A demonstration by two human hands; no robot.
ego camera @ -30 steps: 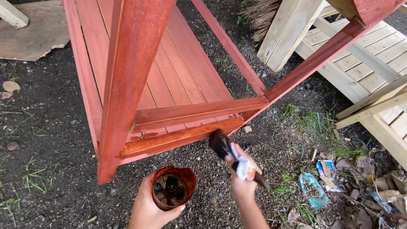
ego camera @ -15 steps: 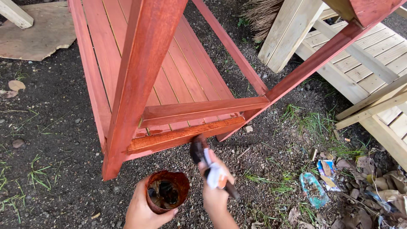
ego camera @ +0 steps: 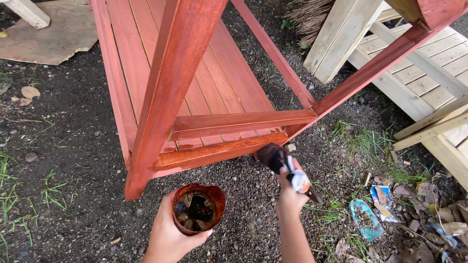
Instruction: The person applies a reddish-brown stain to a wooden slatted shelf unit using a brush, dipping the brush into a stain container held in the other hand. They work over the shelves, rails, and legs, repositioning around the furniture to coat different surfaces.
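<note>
Gripping a brush [ego camera: 279,160], right hand [ego camera: 291,195] has fingers closed on its handle, bristles at the red frame [ego camera: 219,151]. Left hand [ego camera: 168,236] fingers wrap a stain cup [ego camera: 198,208].

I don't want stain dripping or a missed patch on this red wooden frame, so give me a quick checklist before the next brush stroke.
1. Brush grip: right hand closed around the dark-bristled paintbrush: ok.
2. Bristles at the wood: tip by the end of the lower red-stained rail; actual contact: cannot tell.
3. Stain supply: left hand holds the stain-smeared round cup upright, dark liquid inside: ok.
4. Cup clear of the frame: apart from the red wooden leg: ok.
5. Brush load: cannot tell.
</note>
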